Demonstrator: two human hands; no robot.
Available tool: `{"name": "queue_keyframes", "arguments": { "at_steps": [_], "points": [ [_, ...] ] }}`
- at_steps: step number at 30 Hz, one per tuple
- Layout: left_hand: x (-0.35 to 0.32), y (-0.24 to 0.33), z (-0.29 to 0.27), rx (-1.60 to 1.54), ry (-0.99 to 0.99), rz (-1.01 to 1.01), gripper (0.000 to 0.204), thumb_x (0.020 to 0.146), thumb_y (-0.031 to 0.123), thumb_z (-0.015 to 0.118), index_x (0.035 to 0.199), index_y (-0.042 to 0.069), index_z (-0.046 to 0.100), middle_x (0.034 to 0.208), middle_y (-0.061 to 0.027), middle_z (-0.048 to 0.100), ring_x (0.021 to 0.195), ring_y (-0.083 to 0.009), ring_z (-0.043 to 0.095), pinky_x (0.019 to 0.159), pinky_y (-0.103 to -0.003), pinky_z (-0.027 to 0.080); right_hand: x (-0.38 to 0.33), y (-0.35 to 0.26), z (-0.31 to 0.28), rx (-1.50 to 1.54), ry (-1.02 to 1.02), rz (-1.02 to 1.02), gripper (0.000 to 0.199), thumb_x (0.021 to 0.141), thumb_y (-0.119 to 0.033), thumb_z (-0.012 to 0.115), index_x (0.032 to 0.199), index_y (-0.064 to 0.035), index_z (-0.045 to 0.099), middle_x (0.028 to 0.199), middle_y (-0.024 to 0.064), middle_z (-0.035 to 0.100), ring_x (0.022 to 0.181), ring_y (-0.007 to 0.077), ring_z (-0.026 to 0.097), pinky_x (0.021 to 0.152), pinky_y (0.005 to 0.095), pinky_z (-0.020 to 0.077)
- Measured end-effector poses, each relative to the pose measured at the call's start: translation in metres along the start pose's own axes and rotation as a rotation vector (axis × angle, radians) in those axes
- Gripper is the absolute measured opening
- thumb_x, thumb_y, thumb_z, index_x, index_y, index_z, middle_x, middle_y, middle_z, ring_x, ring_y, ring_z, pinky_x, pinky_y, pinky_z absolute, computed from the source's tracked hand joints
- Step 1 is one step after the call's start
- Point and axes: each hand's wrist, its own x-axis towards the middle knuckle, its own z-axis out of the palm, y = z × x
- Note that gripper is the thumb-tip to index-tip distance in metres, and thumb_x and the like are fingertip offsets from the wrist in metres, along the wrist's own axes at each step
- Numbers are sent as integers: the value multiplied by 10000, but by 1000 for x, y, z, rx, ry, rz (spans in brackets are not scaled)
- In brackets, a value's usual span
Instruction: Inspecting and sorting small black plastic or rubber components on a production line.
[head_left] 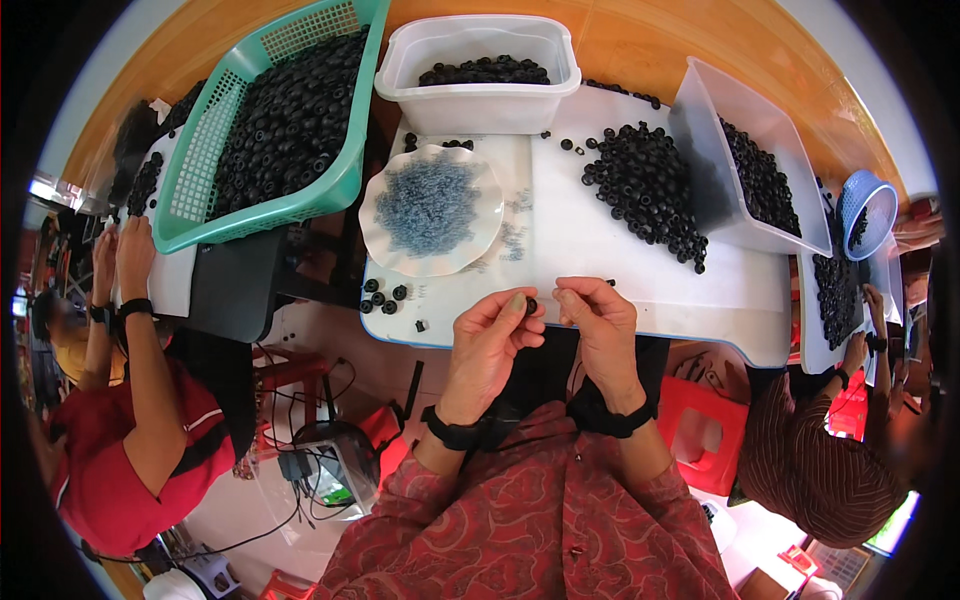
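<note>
So, bottom middle: left hand (490, 332) has a small black part (531, 306) pinched in its fingers, right hand (607, 328) beside it is pinched closed too, can't tell if on anything. Loose black pieces (389, 304) sit left on the white surface (640, 292). Further up, a wavy plate (376, 232) of tiny clear bits hogs centre-left, a black heap (650, 185) centre-right. Behind those: green basket (300, 218) upper left, white tub (480, 108) top centre, translucent bin (702, 170) upper right.
</note>
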Motion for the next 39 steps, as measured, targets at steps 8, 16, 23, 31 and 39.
{"name": "queue_keyframes", "arguments": {
  "at_steps": [8,16,23,31,39],
  "points": [
    [5,-6,18,20,-48,-13,243,1014,131,559,1179,-29,640,1011,-107,697,824,-139,684,719,-261,590,-11,-9,-4,109,-9,-64,118,921,-10,665,1035,-3,690,935,19,655,812,80,593,758,213,491],
    [6,-11,22,45,-43,-15,239,1014,132,559,1174,-23,646,987,-86,696,812,-138,678,709,-268,586,-10,-3,-9,74,-28,-115,116,891,41,676,997,3,708,993,23,626,900,103,599,823,228,488],
    [3,-12,23,81,-42,13,234,1009,125,568,1174,-20,649,968,-77,690,812,-135,661,713,-266,569,-11,-4,-9,34,-24,-139,129,874,58,685,990,6,712,983,39,621,877,117,612,811,242,502],
    [2,-10,19,168,-86,52,233,1010,112,563,1179,-23,650,948,-73,679,798,-125,636,704,-256,553,-13,-16,-4,48,-69,-115,96,873,77,672,953,26,691,943,74,634,780,147,638,737,272,541],
    [6,-11,10,55,-167,-63,237,1007,117,566,1174,-33,645,944,-82,684,781,-125,646,669,-248,558,-11,-20,-11,177,-138,105,60,887,-8,699,931,6,661,847,48,678,767,114,634,731,243,519]
  ]
}}
